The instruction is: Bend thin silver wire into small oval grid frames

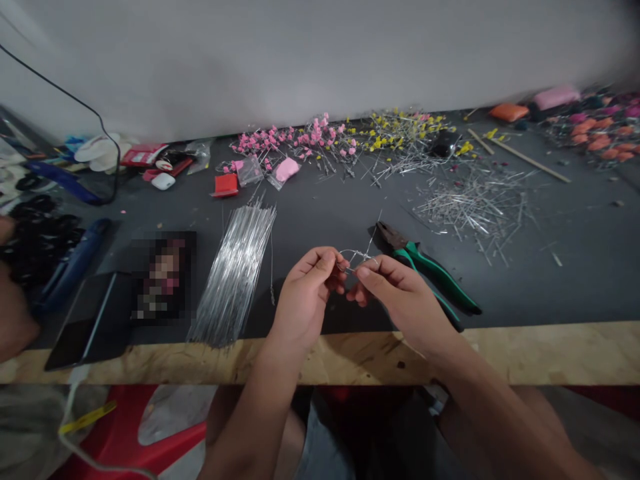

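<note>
A thin, bent and twisted silver wire (361, 255) is held above the dark grey surface (320, 213), close to its pale wooden front edge (550, 347). One end is pinched between the thumb and fingers of the left hand (310, 287), and the other is pinched in the same way by the right hand (390, 287); the two hands are brought near each other, with the curve of the wire exposed between them. A straight length of wire is seen rising toward the far side from the twisted part.

Just beyond the right hand and partly hidden by it, a pair of pliers with green-and-black handles (425, 263) is laid slantwise. To the left of the left hand, a neat bundle of long, straight silver wires (235, 267) is placed, its near end reaching over the wooden edge. Farther right, a loose heap of short silver wires (473, 203) is scattered. Along the back, pink-tipped wire stems (300, 137) are gathered beside yellow-tipped wire stems (400, 130). A small red block (227, 185) and a soft pink lump (287, 169) are set in front of the pink-tipped stems. At the left edge, part of another person's arm (15, 307) is shown.
</note>
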Tool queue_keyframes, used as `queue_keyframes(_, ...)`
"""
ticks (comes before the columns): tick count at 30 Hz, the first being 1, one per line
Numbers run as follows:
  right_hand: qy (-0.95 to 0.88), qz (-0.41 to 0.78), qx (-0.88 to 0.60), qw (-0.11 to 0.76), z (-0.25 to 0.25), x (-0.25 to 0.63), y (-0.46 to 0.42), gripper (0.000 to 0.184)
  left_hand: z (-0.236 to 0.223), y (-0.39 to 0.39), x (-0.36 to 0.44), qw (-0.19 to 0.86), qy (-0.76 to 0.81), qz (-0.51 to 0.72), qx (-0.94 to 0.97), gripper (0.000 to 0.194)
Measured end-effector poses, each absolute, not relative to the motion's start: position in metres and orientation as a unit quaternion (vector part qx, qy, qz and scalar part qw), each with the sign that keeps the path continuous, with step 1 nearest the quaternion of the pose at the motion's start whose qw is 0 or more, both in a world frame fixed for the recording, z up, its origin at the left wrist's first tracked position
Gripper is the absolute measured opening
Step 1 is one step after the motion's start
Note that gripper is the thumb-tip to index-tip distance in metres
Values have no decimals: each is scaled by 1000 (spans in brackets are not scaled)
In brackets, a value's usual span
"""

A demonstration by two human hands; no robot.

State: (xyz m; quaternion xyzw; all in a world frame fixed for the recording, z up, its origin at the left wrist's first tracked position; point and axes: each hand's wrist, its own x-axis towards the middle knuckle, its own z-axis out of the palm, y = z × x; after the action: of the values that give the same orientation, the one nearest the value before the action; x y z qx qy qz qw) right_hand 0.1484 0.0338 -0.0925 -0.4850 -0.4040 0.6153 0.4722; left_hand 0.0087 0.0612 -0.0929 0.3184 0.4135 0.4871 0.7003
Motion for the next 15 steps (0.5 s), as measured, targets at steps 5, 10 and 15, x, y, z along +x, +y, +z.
queue_keyframes(5, -410, 616, -477, 474, -94, 148, 35, 18, -94, 61, 10, 708, 403, 493, 304, 14)
queue_keyframes(10, -410, 611, -482, 475, -96, 149, 36, 18, -93, 61, 10, 702, 413, 489, 312, 14)
queue_keyframes(15, -408, 616, -472, 480, -96, 148, 35, 18, -94, 62, 7, 731, 389, 477, 295, 16)
